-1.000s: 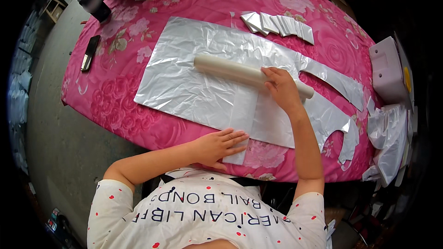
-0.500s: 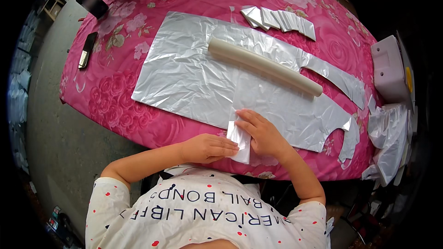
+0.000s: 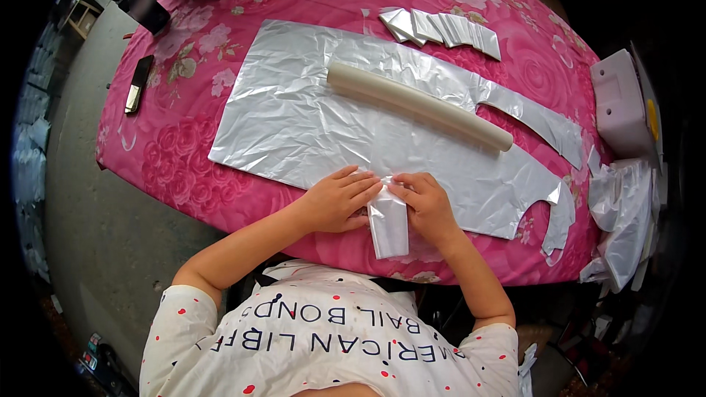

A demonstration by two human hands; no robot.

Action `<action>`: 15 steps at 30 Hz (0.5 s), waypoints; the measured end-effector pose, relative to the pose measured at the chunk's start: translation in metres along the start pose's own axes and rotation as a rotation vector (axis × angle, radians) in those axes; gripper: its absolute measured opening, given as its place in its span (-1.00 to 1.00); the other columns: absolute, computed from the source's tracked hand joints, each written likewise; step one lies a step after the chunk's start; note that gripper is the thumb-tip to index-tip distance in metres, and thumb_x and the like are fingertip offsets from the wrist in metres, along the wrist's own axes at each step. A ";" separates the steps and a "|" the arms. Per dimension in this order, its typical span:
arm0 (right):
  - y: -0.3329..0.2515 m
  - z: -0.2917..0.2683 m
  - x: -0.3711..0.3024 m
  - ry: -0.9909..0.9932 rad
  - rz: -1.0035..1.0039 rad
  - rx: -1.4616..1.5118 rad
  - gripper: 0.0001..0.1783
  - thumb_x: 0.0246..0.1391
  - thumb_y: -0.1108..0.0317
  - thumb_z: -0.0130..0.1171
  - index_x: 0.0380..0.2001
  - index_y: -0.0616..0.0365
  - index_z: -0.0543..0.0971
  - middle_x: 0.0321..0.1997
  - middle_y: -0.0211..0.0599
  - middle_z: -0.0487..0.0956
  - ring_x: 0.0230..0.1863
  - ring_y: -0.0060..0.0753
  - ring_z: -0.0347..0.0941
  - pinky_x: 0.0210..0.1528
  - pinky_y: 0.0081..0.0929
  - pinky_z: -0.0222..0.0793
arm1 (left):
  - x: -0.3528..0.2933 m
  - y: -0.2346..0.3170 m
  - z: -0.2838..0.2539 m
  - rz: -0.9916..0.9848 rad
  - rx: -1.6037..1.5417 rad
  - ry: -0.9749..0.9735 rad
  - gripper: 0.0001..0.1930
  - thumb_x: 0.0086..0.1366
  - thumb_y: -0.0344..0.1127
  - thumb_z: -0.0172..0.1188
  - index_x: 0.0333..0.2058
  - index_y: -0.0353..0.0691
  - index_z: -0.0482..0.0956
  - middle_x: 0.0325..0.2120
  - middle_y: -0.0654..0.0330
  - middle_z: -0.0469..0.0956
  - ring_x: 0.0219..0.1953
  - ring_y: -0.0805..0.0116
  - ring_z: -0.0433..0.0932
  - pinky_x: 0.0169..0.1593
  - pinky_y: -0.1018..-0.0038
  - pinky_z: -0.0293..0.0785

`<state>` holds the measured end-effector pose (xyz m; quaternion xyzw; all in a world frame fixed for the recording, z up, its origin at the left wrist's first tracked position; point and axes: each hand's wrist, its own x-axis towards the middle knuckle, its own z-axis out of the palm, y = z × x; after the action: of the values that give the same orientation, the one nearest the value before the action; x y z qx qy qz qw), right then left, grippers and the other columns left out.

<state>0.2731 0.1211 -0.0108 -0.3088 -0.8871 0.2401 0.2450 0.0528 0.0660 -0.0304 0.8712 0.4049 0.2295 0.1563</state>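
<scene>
A narrow folded plastic bag (image 3: 390, 226), white and shiny, hangs toward me over the near edge of a stack of flat silver-white plastic bags (image 3: 287, 103). At its far end, my left hand (image 3: 340, 200) and my right hand (image 3: 424, 207) meet, fingertips and thumbs pinching the film from either side. A long beige tube (image 3: 419, 106) lies slantwise across the stack. The handle cut-outs of the stacked bags point right. How many layers are under my fingertips is hidden.
A pink floral cloth (image 3: 191, 154) covers the table. Folded packets (image 3: 448, 29) lie in a fanned row beyond the stack. A dark bottle (image 3: 140, 6) and a phone (image 3: 138, 84) are at left. At right stand a white box (image 3: 625, 103) and loose bags (image 3: 621, 213).
My left hand has moved up and away from me, from the bag's near end to its far end. My right hand has shifted slightly right, and its fingers have drawn in to pinch.
</scene>
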 end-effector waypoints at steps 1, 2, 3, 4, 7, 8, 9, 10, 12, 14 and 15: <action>0.001 -0.001 0.002 0.011 0.033 0.030 -0.69 -0.24 0.53 0.16 -0.30 0.11 0.59 -0.23 -0.30 0.56 -0.23 -0.25 0.46 -0.22 -0.40 0.42 | 0.002 0.001 -0.001 -0.022 -0.023 0.000 -0.39 0.07 -0.12 0.17 0.07 -0.29 0.30 0.00 0.06 0.41 0.07 0.13 0.36 0.17 0.20 0.18; 0.002 -0.002 0.004 0.021 0.065 0.060 -0.71 -0.24 0.52 0.18 -0.32 0.11 0.60 -0.28 -0.30 0.57 -0.27 -0.26 0.47 -0.26 -0.41 0.43 | 0.004 0.002 -0.003 -0.046 -0.046 -0.001 -0.40 0.09 -0.13 0.15 0.08 -0.29 0.30 -0.01 0.06 0.41 0.06 0.13 0.37 0.16 0.21 0.19; 0.005 -0.003 0.007 0.053 0.082 0.112 -0.75 -0.22 0.49 0.19 -0.34 0.09 0.60 -0.37 -0.26 0.58 -0.37 -0.24 0.49 -0.32 -0.43 0.42 | 0.007 0.002 -0.005 -0.123 -0.152 -0.003 -0.42 0.12 -0.12 0.11 0.08 -0.30 0.29 -0.02 0.05 0.42 0.03 0.12 0.39 0.15 0.22 0.20; 0.012 -0.001 0.007 0.041 0.144 0.223 -0.76 -0.21 0.47 0.18 -0.35 0.10 0.60 -0.39 -0.23 0.58 -0.40 -0.21 0.49 -0.33 -0.43 0.41 | 0.010 0.001 -0.007 -0.201 -0.257 -0.006 -0.43 0.15 -0.12 0.07 0.09 -0.30 0.28 -0.03 0.05 0.43 0.01 0.11 0.40 0.14 0.22 0.20; 0.013 -0.001 0.023 -0.004 0.462 0.320 -0.83 -0.07 0.37 0.09 -0.47 0.25 0.57 -0.56 -0.17 0.56 -0.53 -0.21 0.50 -0.45 -0.43 0.37 | 0.015 0.006 -0.014 -0.375 -0.449 0.138 -0.41 0.23 -0.07 -0.05 0.12 -0.37 0.21 0.01 -0.03 0.37 0.03 0.02 0.36 0.11 0.21 0.21; 0.009 -0.003 0.032 -0.054 0.617 0.332 -0.81 -0.04 0.35 0.08 -0.52 0.28 0.55 -0.61 -0.17 0.54 -0.56 -0.27 0.50 -0.47 -0.45 0.35 | 0.015 0.005 -0.013 -0.344 -0.402 0.241 -0.40 0.22 -0.06 -0.04 0.13 -0.38 0.19 0.03 -0.05 0.35 0.05 0.00 0.34 0.12 0.21 0.20; 0.008 -0.004 0.039 -0.102 0.776 0.342 -0.76 -0.01 0.33 0.07 -0.58 0.30 0.54 -0.66 -0.17 0.52 -0.60 -0.33 0.50 -0.48 -0.48 0.34 | 0.016 0.005 -0.012 -0.310 -0.357 0.342 -0.38 0.22 -0.06 -0.04 0.13 -0.40 0.17 0.06 -0.07 0.32 0.07 -0.02 0.32 0.13 0.20 0.19; 0.008 -0.001 0.042 -0.044 0.755 0.330 -0.69 0.00 0.29 0.08 -0.64 0.33 0.51 -0.74 -0.20 0.48 -0.66 -0.43 0.48 -0.54 -0.51 0.33 | 0.017 0.006 -0.011 -0.226 -0.303 0.308 -0.36 0.22 -0.06 -0.04 0.15 -0.41 0.14 0.09 -0.09 0.27 0.11 -0.04 0.26 0.16 0.19 0.15; 0.007 -0.005 0.048 -0.085 0.792 0.347 -0.70 0.01 0.30 0.08 -0.62 0.35 0.51 -0.72 -0.27 0.48 -0.67 -0.52 0.45 -0.58 -0.55 0.31 | 0.019 0.013 -0.007 -0.060 -0.195 0.238 -0.32 0.21 -0.05 -0.03 0.17 -0.43 0.08 0.15 -0.13 0.17 0.19 -0.07 0.15 0.21 0.18 0.08; 0.008 -0.005 0.049 -0.110 0.809 0.354 -0.70 0.01 0.30 0.09 -0.62 0.36 0.52 -0.71 -0.30 0.48 -0.68 -0.57 0.43 -0.61 -0.58 0.29 | 0.024 0.022 0.001 -0.131 -0.082 0.073 -0.28 0.20 -0.05 -0.02 0.19 -0.44 0.02 0.20 -0.14 0.07 0.25 -0.06 0.04 0.26 0.18 -0.04; 0.011 -0.004 0.048 -0.110 0.803 0.352 -0.70 0.01 0.30 0.09 -0.62 0.36 0.52 -0.71 -0.31 0.48 -0.69 -0.57 0.43 -0.62 -0.58 0.29 | 0.028 0.025 0.004 -0.164 -0.022 -0.008 -0.26 0.19 -0.05 -0.01 0.20 -0.44 -0.01 0.22 -0.15 0.02 0.28 -0.05 -0.02 0.28 0.18 -0.10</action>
<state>0.2470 0.1621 -0.0002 -0.5694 -0.6540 0.4798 0.1333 0.0866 0.0714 -0.0143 0.8343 0.4716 0.2169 0.1857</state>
